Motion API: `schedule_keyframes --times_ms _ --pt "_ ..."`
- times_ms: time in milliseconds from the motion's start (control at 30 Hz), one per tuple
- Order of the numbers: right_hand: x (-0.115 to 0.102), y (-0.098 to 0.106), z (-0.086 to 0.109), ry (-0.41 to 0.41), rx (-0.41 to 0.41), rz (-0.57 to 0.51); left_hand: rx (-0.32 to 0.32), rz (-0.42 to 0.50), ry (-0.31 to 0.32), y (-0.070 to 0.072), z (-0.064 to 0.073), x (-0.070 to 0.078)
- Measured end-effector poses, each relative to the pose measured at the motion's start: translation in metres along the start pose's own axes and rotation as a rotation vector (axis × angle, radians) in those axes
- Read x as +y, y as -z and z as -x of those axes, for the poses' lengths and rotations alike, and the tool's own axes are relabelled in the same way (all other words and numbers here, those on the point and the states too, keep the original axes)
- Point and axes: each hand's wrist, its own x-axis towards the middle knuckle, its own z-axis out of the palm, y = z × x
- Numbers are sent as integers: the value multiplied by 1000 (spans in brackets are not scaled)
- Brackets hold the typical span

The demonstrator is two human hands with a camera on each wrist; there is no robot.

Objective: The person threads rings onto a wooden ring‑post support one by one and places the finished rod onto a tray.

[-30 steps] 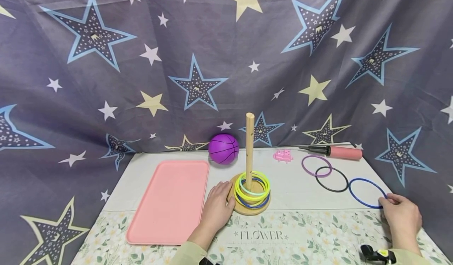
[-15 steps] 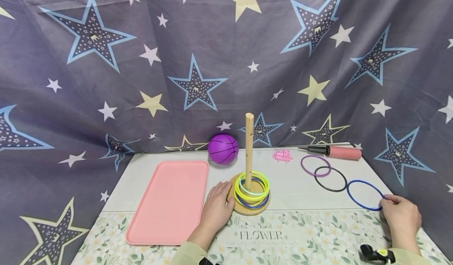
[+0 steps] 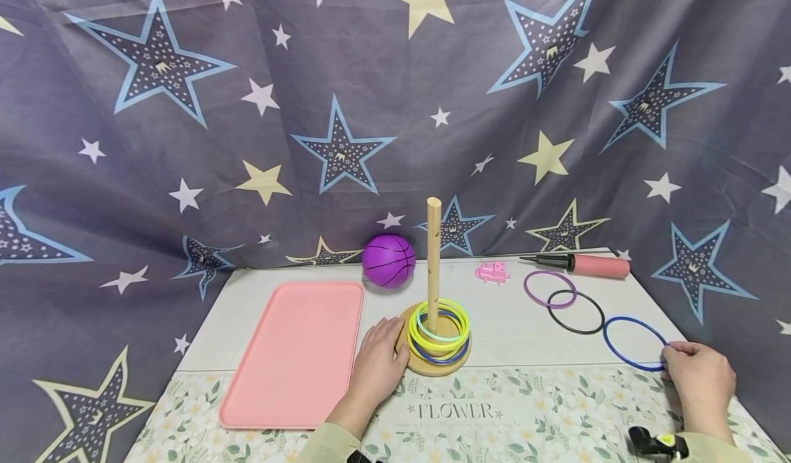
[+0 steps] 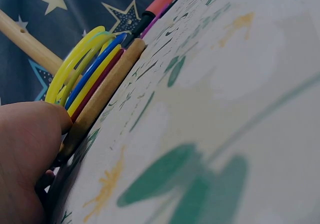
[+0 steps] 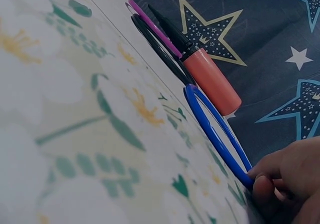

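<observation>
A round wooden base with an upright wooden peg [image 3: 434,264] stands at the middle of the table. Around the peg's foot lie several stacked rings, with yellow rings [image 3: 454,306] and a blue one showing. My left hand [image 3: 380,360] rests at the base's left edge, fingers fairly straight. In the left wrist view, its thumb [image 4: 60,115] lies close to the stacked rings. Toward the right edge, my right hand [image 3: 703,380] pinches the rim of a loose blue ring [image 3: 633,365] between thumb and fingers. That ring lies low over the table in the right wrist view [image 5: 212,136].
A black ring [image 3: 583,332] and a purple ring [image 3: 539,299] overlap just beyond the blue one. Behind them lies a pink-handled hand pump [image 3: 599,266]. A small pink toy [image 3: 493,272], purple ball [image 3: 388,262] and pink tray [image 3: 293,353] are also on the table. Starry cloth hangs behind.
The loose blue ring has shifted slightly toward the table's front, and the right hand's fingertips have drawn closer around its rim. My left hand and the peg stand have stayed put.
</observation>
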Motion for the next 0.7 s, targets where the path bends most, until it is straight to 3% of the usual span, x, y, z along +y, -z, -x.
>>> schedule_keyframes --times_ms 433,700 --pt "-5 3 6 6 -5 36 -5 -1 2 2 1 1" --pt "-2 -2 3 -2 25 -4 -11 7 9 2 0 2"
